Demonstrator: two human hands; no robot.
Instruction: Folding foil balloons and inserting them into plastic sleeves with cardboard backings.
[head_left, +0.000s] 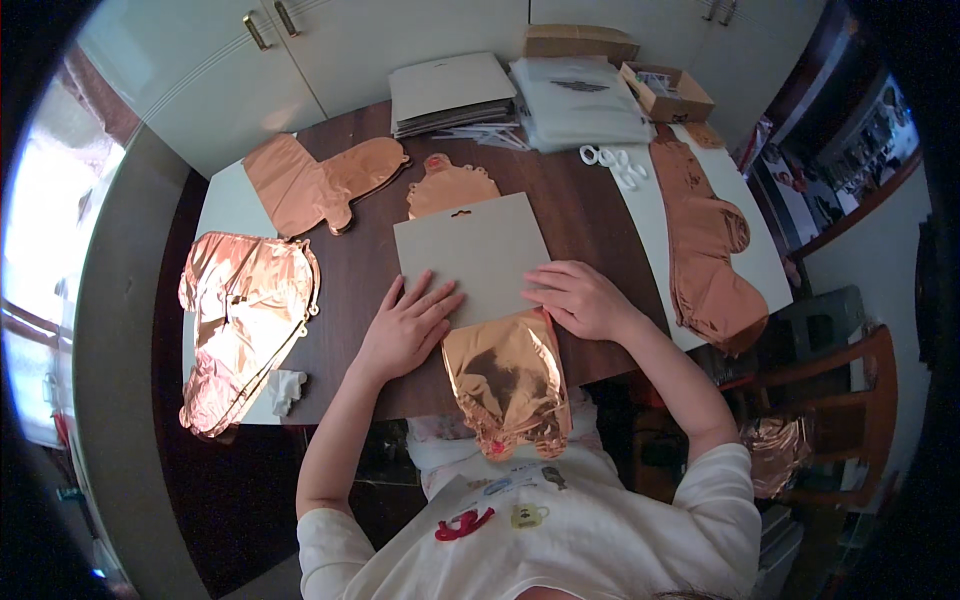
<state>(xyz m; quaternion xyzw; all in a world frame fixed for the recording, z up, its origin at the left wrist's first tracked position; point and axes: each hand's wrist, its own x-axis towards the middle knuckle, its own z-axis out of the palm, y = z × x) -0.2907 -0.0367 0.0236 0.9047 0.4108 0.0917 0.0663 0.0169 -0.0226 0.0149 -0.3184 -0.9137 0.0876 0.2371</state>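
Observation:
A grey cardboard sheet (pixel 470 255) with a small hanging slot lies on the brown table before me. Beneath it is copper-coloured foil, apparently a flat foil balloon; one shiny part (pixel 505 375) hangs from the near side over the table edge. More foil (pixel 452 187) shows past the far edge, but the card hides whether both are one piece. My left hand (pixel 408 328) rests on the card's left edge, fingers spread. On the right edge my right hand (pixel 580 298) lies with fingers stretched out. Neither hand grips anything.
Copper foil balloons lie in stacks at the left (pixel 245 325), far left (pixel 320 185) and right (pixel 700 240). At the back stand stacked cards (pixel 450 85), clear plastic bags (pixel 580 100) and a small box (pixel 668 95). White ribbon rolls (pixel 620 165) lie nearby; a wooden chair (pixel 875 400) stands right.

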